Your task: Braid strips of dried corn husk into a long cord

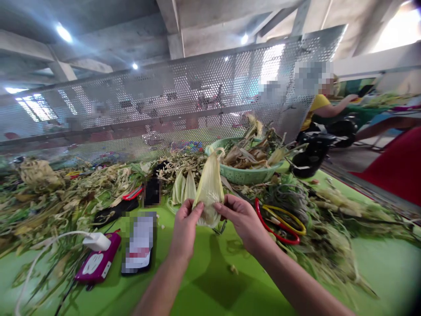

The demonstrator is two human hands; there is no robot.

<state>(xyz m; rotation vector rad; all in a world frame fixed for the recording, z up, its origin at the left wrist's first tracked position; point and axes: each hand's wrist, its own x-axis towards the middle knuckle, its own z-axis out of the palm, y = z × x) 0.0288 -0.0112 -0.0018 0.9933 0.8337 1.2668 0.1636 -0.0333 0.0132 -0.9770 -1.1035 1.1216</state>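
Note:
A pale yellow-green corn husk is held upright above the green table, its narrow tip pointing away. My left hand pinches its lower left edge between thumb and fingers. On the lower right edge, my right hand grips it the same way. Just behind the left fingers lie a few more pale husks. Scissors with red and yellow handles rest to the right of my right hand. A light green plastic basket full of dry husks stands behind the held one.
A phone and a purple power strip with a white plug lie at left. Husk scraps are heaped left, and tangled fibres spread right. A perforated metal panel closes the back. Another person sits beyond it at right.

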